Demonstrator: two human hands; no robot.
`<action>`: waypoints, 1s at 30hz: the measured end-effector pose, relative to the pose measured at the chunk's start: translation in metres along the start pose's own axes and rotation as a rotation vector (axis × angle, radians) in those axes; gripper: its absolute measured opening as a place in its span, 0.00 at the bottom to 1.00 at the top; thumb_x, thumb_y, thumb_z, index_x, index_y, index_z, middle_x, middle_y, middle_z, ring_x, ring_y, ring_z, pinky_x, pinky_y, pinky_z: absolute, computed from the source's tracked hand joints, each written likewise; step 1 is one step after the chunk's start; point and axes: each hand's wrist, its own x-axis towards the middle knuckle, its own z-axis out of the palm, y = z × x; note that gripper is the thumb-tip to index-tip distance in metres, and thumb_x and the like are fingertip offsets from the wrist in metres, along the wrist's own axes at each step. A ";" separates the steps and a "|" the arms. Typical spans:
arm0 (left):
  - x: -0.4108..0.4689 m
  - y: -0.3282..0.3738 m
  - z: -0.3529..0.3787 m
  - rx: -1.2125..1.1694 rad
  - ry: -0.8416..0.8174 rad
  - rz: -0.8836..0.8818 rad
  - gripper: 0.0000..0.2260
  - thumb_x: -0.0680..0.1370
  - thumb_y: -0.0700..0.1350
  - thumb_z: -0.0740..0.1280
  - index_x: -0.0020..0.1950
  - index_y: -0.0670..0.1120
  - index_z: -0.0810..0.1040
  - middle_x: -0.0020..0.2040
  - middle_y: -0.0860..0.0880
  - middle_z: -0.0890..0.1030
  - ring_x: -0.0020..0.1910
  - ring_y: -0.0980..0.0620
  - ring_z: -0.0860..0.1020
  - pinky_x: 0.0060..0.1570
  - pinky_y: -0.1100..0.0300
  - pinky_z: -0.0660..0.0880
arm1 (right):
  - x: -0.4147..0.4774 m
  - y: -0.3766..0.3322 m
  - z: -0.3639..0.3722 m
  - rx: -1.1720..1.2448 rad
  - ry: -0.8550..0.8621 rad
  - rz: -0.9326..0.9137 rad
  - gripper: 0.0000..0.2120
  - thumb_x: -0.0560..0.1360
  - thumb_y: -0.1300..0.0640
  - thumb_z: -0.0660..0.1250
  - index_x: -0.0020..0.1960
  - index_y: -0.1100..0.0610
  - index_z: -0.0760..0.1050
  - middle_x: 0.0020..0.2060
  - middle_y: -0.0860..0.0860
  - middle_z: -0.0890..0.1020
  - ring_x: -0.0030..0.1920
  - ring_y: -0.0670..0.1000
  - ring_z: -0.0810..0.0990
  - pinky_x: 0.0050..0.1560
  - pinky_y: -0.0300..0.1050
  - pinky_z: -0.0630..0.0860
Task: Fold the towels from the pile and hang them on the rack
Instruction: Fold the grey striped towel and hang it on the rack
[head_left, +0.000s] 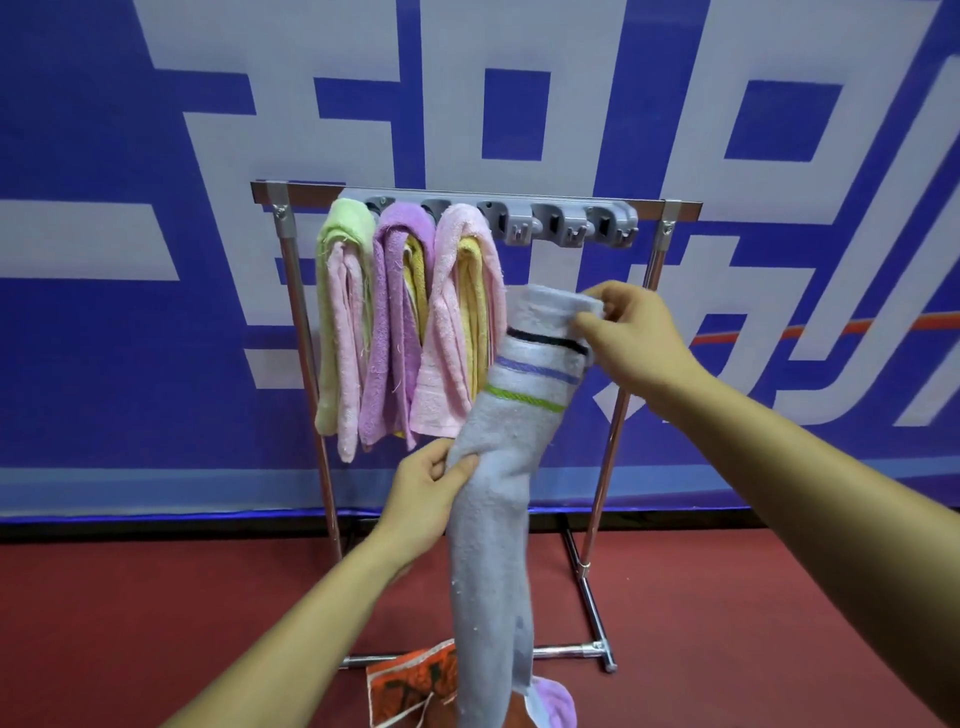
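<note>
Limply hangs a fluffy grey towel (488, 519) — left hand (423, 499) grips midway, right hand (634, 332) atop.

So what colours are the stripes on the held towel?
Black, blue and green stripes on a grey towel, head view.

We hold a grey towel (491, 499) before the rack (604, 478), right hand (631, 338) pinching its striped top, left hand (423, 499) gripping its middle, beside three hung towels (395, 322), with the pile (405, 686) on the floor (156, 597).
</note>
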 end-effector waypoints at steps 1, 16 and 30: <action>0.001 0.003 -0.001 0.021 0.003 0.019 0.05 0.80 0.35 0.67 0.52 0.41 0.82 0.47 0.46 0.86 0.48 0.53 0.81 0.51 0.58 0.77 | 0.001 0.010 -0.005 -0.126 -0.020 0.053 0.07 0.73 0.57 0.67 0.50 0.54 0.79 0.42 0.54 0.84 0.41 0.56 0.82 0.42 0.54 0.81; 0.018 0.052 0.010 0.222 -0.180 0.089 0.08 0.70 0.50 0.69 0.47 0.51 0.78 0.42 0.37 0.82 0.42 0.47 0.77 0.46 0.47 0.74 | -0.039 0.043 0.037 -0.113 -0.531 -0.098 0.12 0.75 0.56 0.71 0.59 0.51 0.78 0.48 0.54 0.84 0.48 0.55 0.84 0.54 0.56 0.81; -0.009 0.002 -0.016 0.132 -0.190 0.034 0.06 0.80 0.39 0.68 0.56 0.42 0.80 0.52 0.50 0.86 0.52 0.56 0.81 0.55 0.58 0.77 | -0.029 -0.006 0.022 0.048 -0.162 -0.174 0.02 0.79 0.54 0.67 0.50 0.51 0.78 0.42 0.50 0.82 0.40 0.49 0.81 0.39 0.46 0.79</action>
